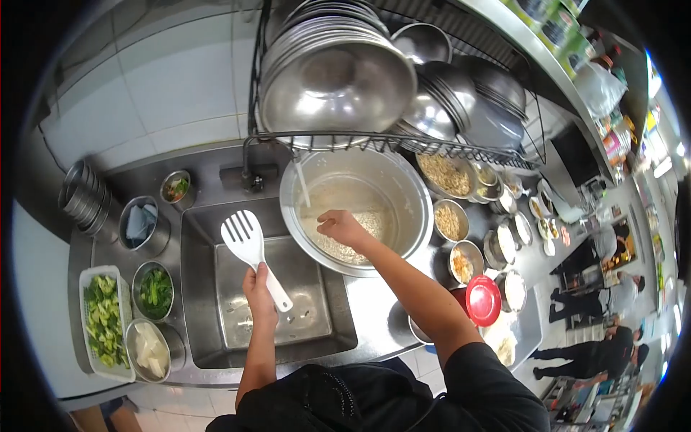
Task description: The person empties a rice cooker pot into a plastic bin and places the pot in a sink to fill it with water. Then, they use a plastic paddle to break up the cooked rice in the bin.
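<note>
My left hand point(260, 294) grips a white slotted turner point(248, 241) by its handle, with the slotted blade held up over the metal sink point(270, 349). Inside the mouth of a large metal pot point(425, 234), my right hand point(341, 229) reaches across with its fingers loosely bent and slightly apart; nothing shows in them. A thin stream of water point(303, 186) falls into the pot close to that hand. Whitish residue clings to the pot's inner wall, and cloudy liquid seems to cover its bottom.
Above the pot hangs a black wire rack point(317, 135) with stacked metal bowls point(338, 86). Left of the sink stand a basket of broccoli point(106, 317) and tins of greens point(154, 291) and white pieces point(150, 351). Ingredient bowls point(451, 220) and a red bowl point(483, 300) stand at right.
</note>
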Motion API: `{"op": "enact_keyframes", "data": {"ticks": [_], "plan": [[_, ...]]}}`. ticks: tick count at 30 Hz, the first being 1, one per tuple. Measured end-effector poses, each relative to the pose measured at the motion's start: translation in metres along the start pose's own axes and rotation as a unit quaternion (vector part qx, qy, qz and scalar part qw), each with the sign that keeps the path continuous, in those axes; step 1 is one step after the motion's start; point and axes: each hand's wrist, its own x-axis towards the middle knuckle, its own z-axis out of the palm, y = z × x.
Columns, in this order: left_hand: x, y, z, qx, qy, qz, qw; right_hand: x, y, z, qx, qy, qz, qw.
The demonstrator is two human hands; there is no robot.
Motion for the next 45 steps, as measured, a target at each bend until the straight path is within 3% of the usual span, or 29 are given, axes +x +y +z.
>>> {"op": "enact_keyframes", "data": {"ticks": [2, 4, 6, 8, 10, 12, 14, 15, 18, 20, 22, 25, 27, 29, 30, 32, 35, 40, 43, 45], "plan": [[0.000, -0.007, 0.020, 0.001, 0.011, 0.041, 0.999, -0.037, -0.024, 0.002, 0.015, 0.009, -0.028, 0.999], [-0.006, 0.007, 0.038, 0.059, -0.057, 0.024, 0.996, -0.076, -0.039, 0.014, 0.055, -0.008, -0.095, 0.994], [-0.018, 0.025, 0.076, 0.021, -0.103, 0.039, 0.994, -0.107, -0.043, 0.022, 0.179, -0.058, -0.052, 0.981], [-0.019, 0.025, 0.102, 0.040, -0.161, 0.035, 0.986, -0.129, -0.043, 0.023, 0.158, -0.056, -0.090, 0.982], [-0.026, 0.022, 0.128, 0.056, -0.215, 0.008, 0.975, -0.152, -0.062, 0.009, 0.196, -0.049, -0.058, 0.978], [-0.030, 0.013, 0.148, 0.079, -0.271, -0.029, 0.959, -0.161, -0.049, -0.005, 0.172, 0.005, -0.031, 0.985], [-0.028, -0.006, 0.162, 0.184, -0.323, -0.041, 0.927, -0.169, -0.015, -0.014, -0.013, 0.159, -0.151, 0.976], [-0.037, -0.007, 0.172, 0.166, -0.323, -0.012, 0.932, -0.180, -0.011, -0.018, -0.030, 0.206, -0.117, 0.971], [-0.041, -0.024, 0.183, 0.118, -0.329, -0.052, 0.935, -0.204, -0.005, -0.035, -0.074, 0.244, -0.036, 0.966], [-0.056, -0.030, 0.196, 0.124, -0.320, -0.015, 0.939, -0.212, -0.007, -0.037, -0.049, 0.252, -0.042, 0.966], [-0.063, -0.036, 0.206, 0.113, -0.333, 0.087, 0.932, -0.213, -0.012, -0.035, 0.017, 0.276, -0.072, 0.958], [-0.056, -0.049, 0.217, 0.132, -0.309, 0.125, 0.933, -0.207, -0.009, -0.028, 0.031, 0.291, -0.115, 0.949], [-0.046, -0.050, 0.222, 0.147, -0.291, 0.155, 0.932, -0.210, -0.009, -0.029, 0.082, 0.272, -0.094, 0.954], [-0.032, -0.042, 0.220, 0.263, -0.272, 0.414, 0.828, -0.215, -0.010, -0.031, 0.131, 0.251, -0.073, 0.956], [-0.017, -0.046, 0.217, 0.263, -0.272, 0.415, 0.827, -0.219, -0.009, -0.032, 0.145, 0.251, -0.060, 0.955], [0.019, -0.056, 0.212, 0.293, -0.237, 0.294, 0.878, -0.224, -0.011, -0.032, 0.161, 0.260, -0.051, 0.951], [0.020, -0.028, 0.212, 0.200, -0.228, 0.275, 0.912, -0.248, 0.000, -0.033, 0.261, 0.306, 0.022, 0.915], [-0.012, 0.001, 0.210, 0.172, -0.264, 0.270, 0.910, -0.323, 0.033, -0.030, 0.403, 0.289, -0.073, 0.865], [0.028, -0.021, 0.194, 0.203, -0.292, 0.232, 0.906, -0.372, 0.042, -0.033, 0.532, 0.304, -0.118, 0.782], [-0.004, -0.018, 0.214, 0.207, -0.293, 0.233, 0.904, -0.407, 0.051, -0.044, 0.573, 0.343, -0.160, 0.727]]}}
